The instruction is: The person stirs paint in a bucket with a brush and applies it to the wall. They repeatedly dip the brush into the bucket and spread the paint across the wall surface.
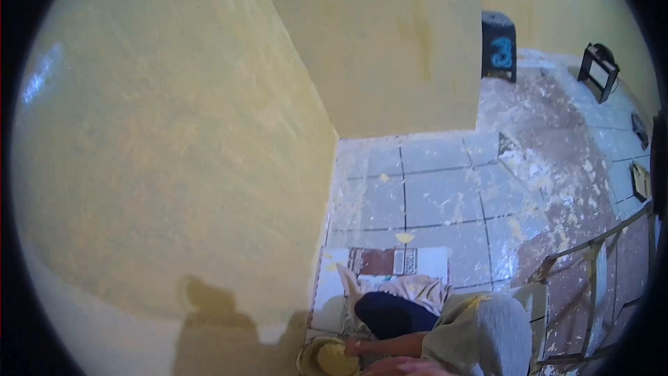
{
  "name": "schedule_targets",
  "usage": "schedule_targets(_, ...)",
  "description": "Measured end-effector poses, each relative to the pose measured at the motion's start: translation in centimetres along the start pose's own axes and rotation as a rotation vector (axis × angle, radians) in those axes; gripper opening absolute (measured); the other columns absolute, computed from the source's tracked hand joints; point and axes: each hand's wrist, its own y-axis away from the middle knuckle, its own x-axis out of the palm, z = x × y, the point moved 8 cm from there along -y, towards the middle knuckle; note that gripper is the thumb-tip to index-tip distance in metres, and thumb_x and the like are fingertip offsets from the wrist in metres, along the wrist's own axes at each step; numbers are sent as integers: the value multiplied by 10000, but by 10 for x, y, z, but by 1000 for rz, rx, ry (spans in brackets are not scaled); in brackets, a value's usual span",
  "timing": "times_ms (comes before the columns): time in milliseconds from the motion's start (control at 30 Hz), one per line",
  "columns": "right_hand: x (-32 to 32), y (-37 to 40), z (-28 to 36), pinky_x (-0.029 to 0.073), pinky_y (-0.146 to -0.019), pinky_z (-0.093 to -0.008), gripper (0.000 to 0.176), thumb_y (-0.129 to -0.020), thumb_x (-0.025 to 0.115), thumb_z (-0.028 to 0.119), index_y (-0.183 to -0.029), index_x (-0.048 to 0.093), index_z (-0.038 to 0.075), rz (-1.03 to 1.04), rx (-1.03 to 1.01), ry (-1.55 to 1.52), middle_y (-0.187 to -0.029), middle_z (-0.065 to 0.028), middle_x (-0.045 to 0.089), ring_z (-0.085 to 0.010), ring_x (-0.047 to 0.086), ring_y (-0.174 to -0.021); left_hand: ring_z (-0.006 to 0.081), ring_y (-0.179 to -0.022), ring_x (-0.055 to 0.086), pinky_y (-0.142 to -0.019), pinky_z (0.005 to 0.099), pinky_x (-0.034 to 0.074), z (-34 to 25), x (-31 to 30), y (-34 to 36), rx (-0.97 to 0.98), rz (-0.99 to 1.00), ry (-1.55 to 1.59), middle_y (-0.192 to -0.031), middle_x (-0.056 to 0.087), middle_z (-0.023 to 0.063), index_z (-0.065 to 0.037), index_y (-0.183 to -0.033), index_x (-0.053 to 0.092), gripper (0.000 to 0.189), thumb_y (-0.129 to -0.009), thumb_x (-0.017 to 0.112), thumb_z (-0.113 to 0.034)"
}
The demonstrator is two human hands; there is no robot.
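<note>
One grip [353, 347] | at right rim of bucket [303, 356] | can't tell whether clamped

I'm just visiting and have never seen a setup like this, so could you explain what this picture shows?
Gladly. There is no machine doing the work here, only a person with bare hands. The single picture comes from a camera worn on that person's head, looking forward and down.

At the bottom, a hand is at the edge of a bucket with something pale yellow inside. Whether it grips the rim or something else is too unclear to tell.

Beside the yellowish wall, a printed sheet lies on the tiled floor, with a pale cloth on it. Pale flakes and patches are scattered across the floor.
</note>
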Motion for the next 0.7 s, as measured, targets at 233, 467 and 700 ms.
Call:
schedule_targets(233, 7, -10, -9, 375, -434, -385, 124, -557, 618, 195, -574, 591, 74, -11, 5, 99, -503, -103, 520, -226, 505, -473, 386, -866, 530, -755, 422, 427, -8, -2, -21, 47, -20, 47, -871, 566, 248, 33, -1029, 507, 413, -718, 564, -232)
schedule_targets(467, 23, -25, -25, 360, -401, -352, 92, -493, 644, 152, -519, 583, 89, -1, -90, 374, -471, -93, 500, -192, 487, -440, 390, -868, 528, -757, 423, 426, -8, -1, -37, 164, -30, 92, -874, 562, 254, 39, -1040, 495, 431, -719, 565, -240)
schedule_targets(700, -10, -4, -13, 370, -414, -350, 83, -508, 634, 150, -521, 581, 88, -167, 222, 180, -484, -93, 506, -195, 492, -448, 394, -869, 526, -760, 424, 425, -5, -3, -38, 221, -33, 142, -877, 559, 260, 45, -1051, 483, 450, -720, 565, -248)
